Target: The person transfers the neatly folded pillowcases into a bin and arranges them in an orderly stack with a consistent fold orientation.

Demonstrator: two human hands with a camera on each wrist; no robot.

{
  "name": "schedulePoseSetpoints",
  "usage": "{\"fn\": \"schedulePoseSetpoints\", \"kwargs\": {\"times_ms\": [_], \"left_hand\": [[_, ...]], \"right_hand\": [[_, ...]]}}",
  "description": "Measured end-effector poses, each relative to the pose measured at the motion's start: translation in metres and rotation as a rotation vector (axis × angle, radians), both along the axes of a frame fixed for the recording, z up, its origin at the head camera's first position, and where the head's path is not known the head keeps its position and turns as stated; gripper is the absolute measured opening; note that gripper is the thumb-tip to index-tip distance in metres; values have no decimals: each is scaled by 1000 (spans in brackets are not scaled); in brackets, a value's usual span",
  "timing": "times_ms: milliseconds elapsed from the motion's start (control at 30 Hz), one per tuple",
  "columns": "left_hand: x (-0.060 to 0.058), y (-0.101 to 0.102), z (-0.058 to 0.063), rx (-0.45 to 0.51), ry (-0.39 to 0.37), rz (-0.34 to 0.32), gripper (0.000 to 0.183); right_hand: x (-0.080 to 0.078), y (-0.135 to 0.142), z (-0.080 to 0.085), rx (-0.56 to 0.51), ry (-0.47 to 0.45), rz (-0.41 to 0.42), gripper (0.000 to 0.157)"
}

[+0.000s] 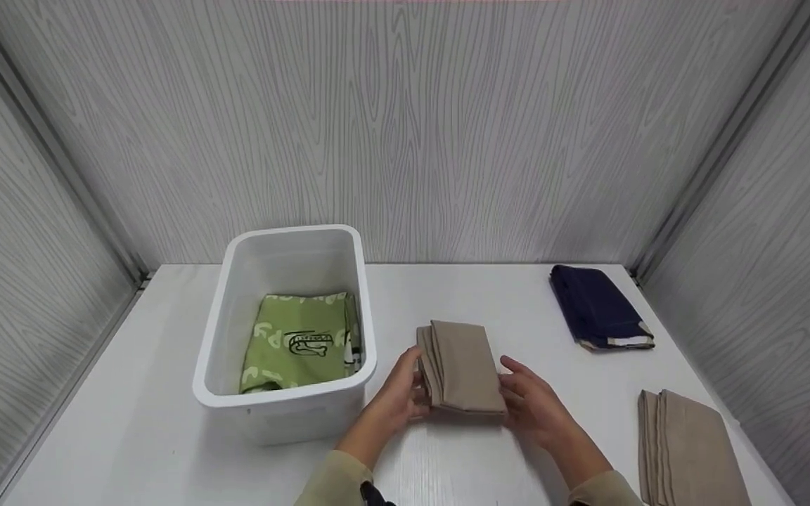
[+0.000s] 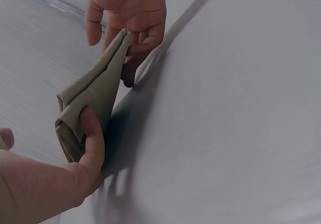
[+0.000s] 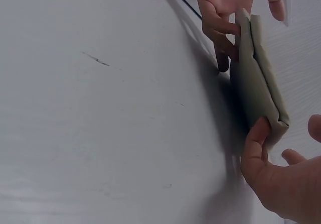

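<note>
A folded beige cloth (image 1: 465, 365) is held between both hands, just above the white table, its shadow showing underneath. At its left edge the left hand (image 1: 398, 397) holds it, fingers curled under the edge, as the left wrist view shows. The right hand (image 1: 535, 404) supports the opposite edge with bent fingers beneath; its thumb stands away from the fabric. In the right wrist view the cloth (image 3: 258, 73) appears edge-on, its layers stacked. Left of the hands stands a white plastic bin (image 1: 285, 402) with a folded green printed cloth (image 1: 299, 337) inside.
A folded navy cloth (image 1: 598, 306) lies at the table's back right. Another folded beige cloth (image 1: 697, 450) lies near the front right edge. Grey wood-grain panels (image 1: 405, 126) enclose the white table (image 1: 145, 422) at the back and sides.
</note>
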State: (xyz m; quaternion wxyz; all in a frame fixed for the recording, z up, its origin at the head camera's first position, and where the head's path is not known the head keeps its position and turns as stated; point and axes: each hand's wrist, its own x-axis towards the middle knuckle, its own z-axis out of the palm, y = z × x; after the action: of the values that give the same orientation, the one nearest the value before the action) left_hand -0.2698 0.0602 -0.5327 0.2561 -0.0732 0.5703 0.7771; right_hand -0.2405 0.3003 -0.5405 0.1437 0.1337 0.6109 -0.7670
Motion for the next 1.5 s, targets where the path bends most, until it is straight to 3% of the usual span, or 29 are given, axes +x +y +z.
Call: {"fn": "schedulePoseSetpoints", "kwargs": {"times_ms": [333,600,800,933,1200,1300,1500], "left_hand": [[-9,4,-1,11,28,-21,63],[-14,4,-4,0,60,-93,68],[-15,5,-4,-25,58,-83,63],[-15,6,-5,-99,146,-98,56],[-11,6,-5,-313,430,-164,53],[-11,7,-3,-365,468,-183,53],[-15,10,-3,-433,472,-190,55]], "right_hand": [[-9,5,-2,51,-3,63,65],[-11,8,0,115,19,167,64],[-14,8,1,266,54,206,64],[-17,8,0,367,110,235,64],[-19,9,-2,405,143,262,69],[-19,9,-3,417,171,266,69],[-20,10,-6,445,200,271,68]]}}
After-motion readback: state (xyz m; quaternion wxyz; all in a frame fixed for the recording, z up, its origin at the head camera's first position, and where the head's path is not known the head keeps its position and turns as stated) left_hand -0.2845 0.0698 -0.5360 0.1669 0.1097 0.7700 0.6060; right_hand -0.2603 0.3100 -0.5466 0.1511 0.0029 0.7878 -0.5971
